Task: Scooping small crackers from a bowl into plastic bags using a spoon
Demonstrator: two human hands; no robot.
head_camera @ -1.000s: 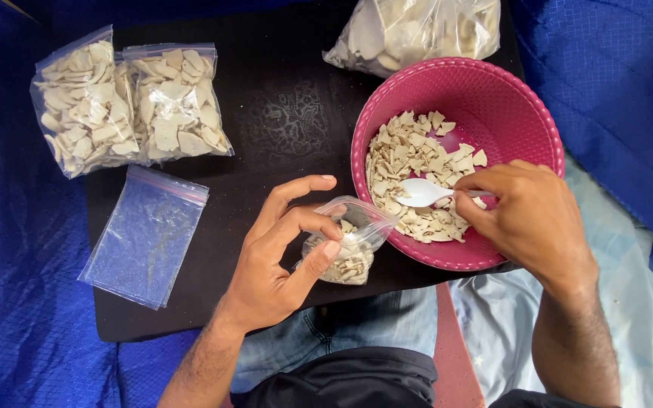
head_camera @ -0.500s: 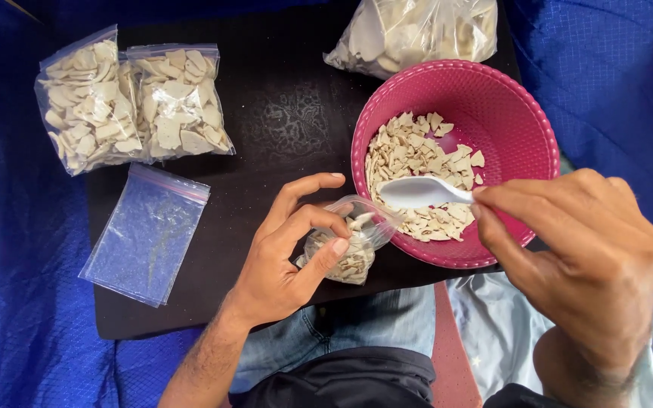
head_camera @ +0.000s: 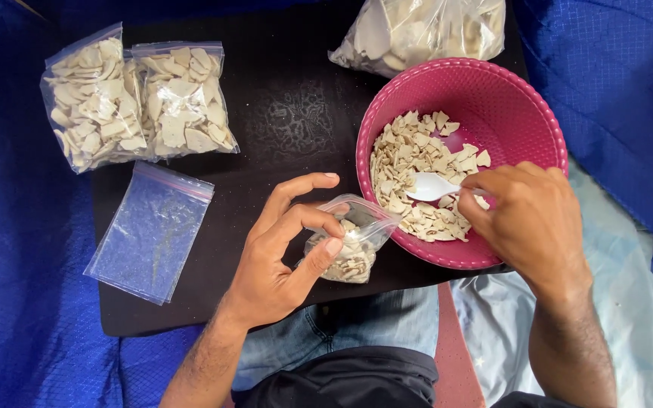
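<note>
Meanwhile, both hands work at the bowl (head_camera: 519, 94).
Left hand (head_camera: 281, 253) curls, pinching the bag (head_camera: 349, 242) open; right hand (head_camera: 527, 219) grips a spoon (head_camera: 428, 187), wrist bent over the chips (head_camera: 417, 155).

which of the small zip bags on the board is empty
The flat clear bag lying at the board's near left, below the two filled bags. Those two are packed with pale chips, and the left hand holds a partly filled one.
</note>
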